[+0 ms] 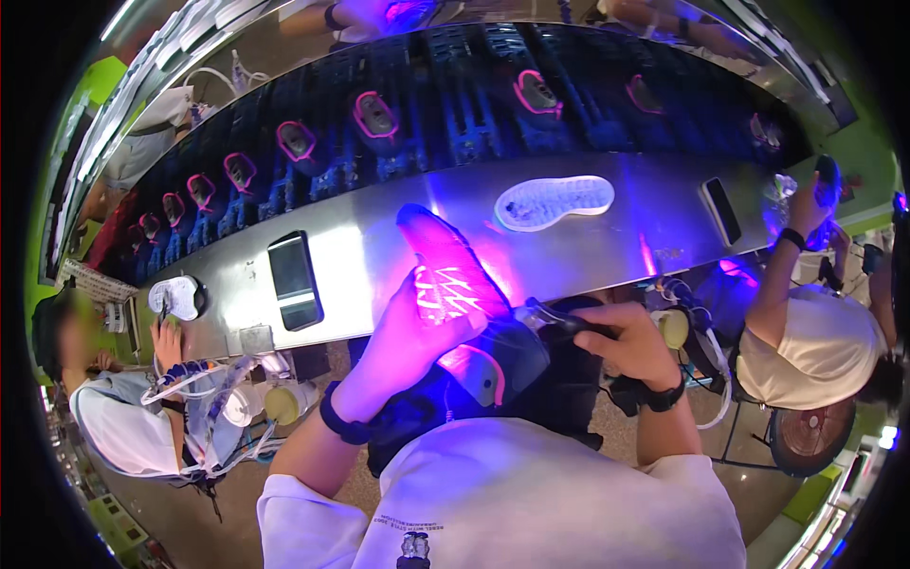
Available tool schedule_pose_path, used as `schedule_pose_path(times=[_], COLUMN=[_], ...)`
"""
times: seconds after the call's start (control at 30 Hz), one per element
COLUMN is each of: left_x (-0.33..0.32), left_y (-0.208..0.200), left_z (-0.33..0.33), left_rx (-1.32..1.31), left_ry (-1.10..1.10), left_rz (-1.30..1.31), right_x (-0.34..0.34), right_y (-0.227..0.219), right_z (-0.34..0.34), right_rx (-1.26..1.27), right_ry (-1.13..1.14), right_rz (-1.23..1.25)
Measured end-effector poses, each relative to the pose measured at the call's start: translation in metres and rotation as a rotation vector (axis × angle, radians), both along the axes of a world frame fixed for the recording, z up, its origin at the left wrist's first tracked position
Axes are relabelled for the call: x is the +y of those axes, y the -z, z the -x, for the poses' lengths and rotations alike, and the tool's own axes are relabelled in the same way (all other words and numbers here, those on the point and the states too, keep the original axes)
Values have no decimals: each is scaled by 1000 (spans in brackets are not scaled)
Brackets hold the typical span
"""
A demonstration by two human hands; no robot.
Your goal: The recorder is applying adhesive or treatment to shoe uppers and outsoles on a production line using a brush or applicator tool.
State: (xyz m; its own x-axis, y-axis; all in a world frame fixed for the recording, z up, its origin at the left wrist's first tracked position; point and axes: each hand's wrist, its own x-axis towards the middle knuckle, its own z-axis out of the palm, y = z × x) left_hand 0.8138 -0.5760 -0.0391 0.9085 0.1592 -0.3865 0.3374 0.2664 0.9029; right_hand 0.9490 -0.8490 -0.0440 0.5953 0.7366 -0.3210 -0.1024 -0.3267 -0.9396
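Observation:
A dark shoe upper (517, 356) sits tilted over the table's near edge, washed in pink and violet light. White zigzag lacing shows on its front. My left hand (422, 327) wraps round it from the left, fingers closed on its side. In my right hand (630, 343) is a dark-handled tool that looks like a brush (561, 321). Its pale head points left and lies at or close to the shoe's side; I cannot tell if it touches. Beyond the shoe, a white shoe sole (555, 202) lies flat on the metal table (379, 218).
Phones lie on the table at left (295, 280) and right (720, 211). Behind it runs a dark slatted conveyor (455, 85) carrying several pink-edged shoe parts (375, 115). Co-workers sit at left (133, 417) and right (810, 337). White hoses hang beside pots below the edge.

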Motion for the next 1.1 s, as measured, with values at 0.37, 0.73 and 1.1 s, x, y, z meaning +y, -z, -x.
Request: schedule_pose_path(times=[0.37,0.73,1.1], left_x=[-6,1,7], left_y=[-2,-6,22], left_z=[21,46,58], left_rx=[-64,106,90], left_ry=[-179,-95,63], left_rz=[270,768,1549], right_x=[-35,1,39], right_y=[-17,-58,-73], right_z=[15,11,-10], right_rx=[-329,-614,-663], right_ry=[-86,-99,-156], right_rz=[71,-38,-32])
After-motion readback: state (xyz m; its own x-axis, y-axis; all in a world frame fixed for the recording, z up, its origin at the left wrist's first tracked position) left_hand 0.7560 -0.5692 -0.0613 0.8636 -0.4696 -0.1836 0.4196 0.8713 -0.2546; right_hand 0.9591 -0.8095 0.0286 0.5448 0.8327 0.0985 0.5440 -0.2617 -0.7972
